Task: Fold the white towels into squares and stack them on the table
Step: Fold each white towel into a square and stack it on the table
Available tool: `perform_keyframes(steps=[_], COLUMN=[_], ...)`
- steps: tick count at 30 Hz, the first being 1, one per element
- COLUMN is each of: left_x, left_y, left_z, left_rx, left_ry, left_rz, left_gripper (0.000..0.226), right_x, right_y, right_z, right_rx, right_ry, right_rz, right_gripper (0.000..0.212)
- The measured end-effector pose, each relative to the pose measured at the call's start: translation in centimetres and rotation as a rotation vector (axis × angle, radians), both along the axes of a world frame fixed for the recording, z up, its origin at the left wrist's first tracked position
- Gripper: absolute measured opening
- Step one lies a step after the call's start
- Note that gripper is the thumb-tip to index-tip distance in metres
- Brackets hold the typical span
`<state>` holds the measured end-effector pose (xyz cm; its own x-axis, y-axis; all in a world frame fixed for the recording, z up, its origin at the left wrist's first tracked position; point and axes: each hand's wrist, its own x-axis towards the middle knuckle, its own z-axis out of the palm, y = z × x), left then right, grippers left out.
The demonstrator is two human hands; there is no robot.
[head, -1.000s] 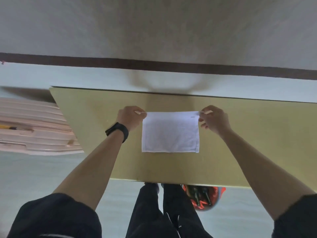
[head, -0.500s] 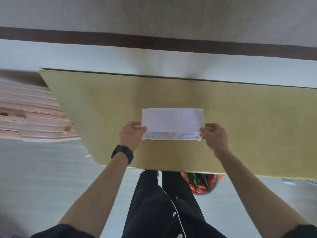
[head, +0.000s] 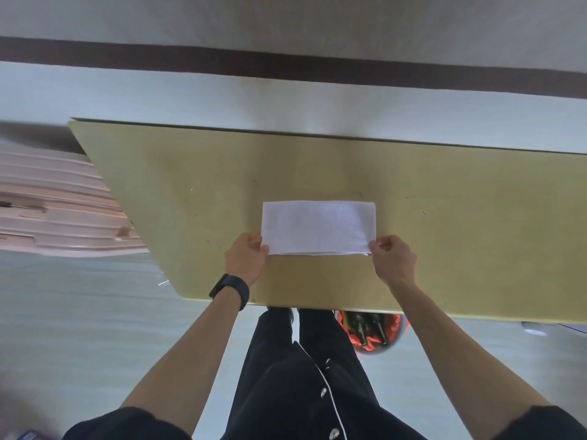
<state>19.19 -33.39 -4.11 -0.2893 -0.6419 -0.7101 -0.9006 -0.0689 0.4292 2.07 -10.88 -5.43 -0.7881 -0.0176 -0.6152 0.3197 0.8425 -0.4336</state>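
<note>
Two hands hold a folded towel.
The left hand (head: 246, 260) and right hand (head: 394, 260) pinch the white towel's (head: 318, 227) near corners on the tabletop (head: 190, 185).

Towel (head: 318, 227): white cloth, matt, fine even weave, layered edges visible along the near side. Table (head: 460, 236): yellowish laminate or wood top, smooth, low sheen, small dark specks. Wristband (head: 229, 290): black, matt. Bottles (head: 365, 328): dark green glass, glossy. Crate (head: 47, 204): pink plastic, ribbed.
</note>
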Motion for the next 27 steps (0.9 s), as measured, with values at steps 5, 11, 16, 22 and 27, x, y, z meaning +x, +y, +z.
perform_keyframes(steps=[5,11,16,22,27], left_x=[0.1,0.2,0.5,0.6,0.2], left_y=[0.5,1.0,0.8,0.8,2.4], left_z=[-0.4,-1.1,-1.7,-1.6,-1.0], left_rx=[-0.016,-0.098,-0.097,-0.113,-0.376], left_ry=[0.000,-0.044,-0.060,-0.091,-0.066], left_rz=[0.016,-0.035,-0.019,-0.073,-0.263], left_gripper=[0.022,0.018,0.017,0.018,0.038], right_x=[0.6,1.7,2.3,2.6,3.0], right_y=[0.3,0.4,0.8,1.0,0.8], right_z=[-0.5,-1.0,-1.5,-1.8,-1.2], right_rx=[-0.028,-0.069,-0.075,-0.073,-0.067], right_ry=[0.036,0.128,0.182,0.200,0.304], right_rz=[0.025,0.095,0.164,0.151,0.185], right_gripper=[0.014,0.015,0.016,0.019,0.036])
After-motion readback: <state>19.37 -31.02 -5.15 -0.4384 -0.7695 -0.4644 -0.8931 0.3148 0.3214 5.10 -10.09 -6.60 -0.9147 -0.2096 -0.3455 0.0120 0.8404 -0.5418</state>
